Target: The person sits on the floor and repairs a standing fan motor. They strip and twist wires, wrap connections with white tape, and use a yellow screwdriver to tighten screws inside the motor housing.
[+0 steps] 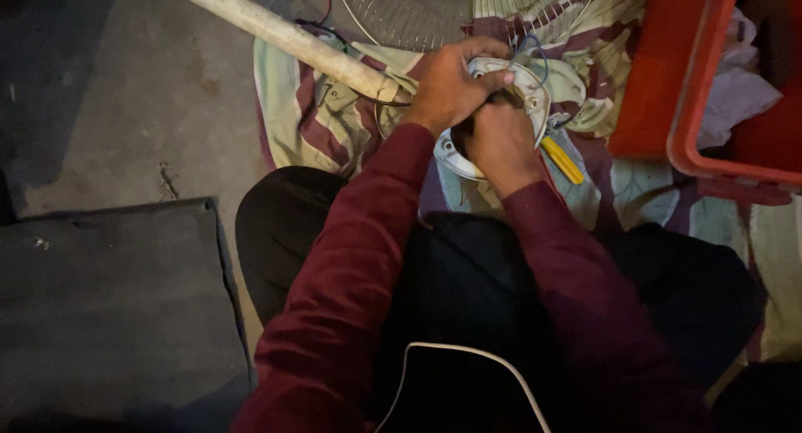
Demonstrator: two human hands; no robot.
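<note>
My left hand [451, 86] grips the top of a round white fan housing [533, 92] that rests on a patterned cloth [330, 128]. My right hand [499, 140] is closed just below it, pressed against the housing's middle; what it holds is hidden by the fingers. Thin blue and dark wires [535, 48] come out of the housing's far side. A white pole [284, 36] runs from the upper left down to the housing. Both arms wear dark red sleeves.
A wire fan guard [409, 11] lies at the top. A yellow-handled tool [563, 160] sits on the cloth right of my hands. A red plastic crate [697, 82] with cloth stands at the right, a dark mat [109, 308] at the lower left.
</note>
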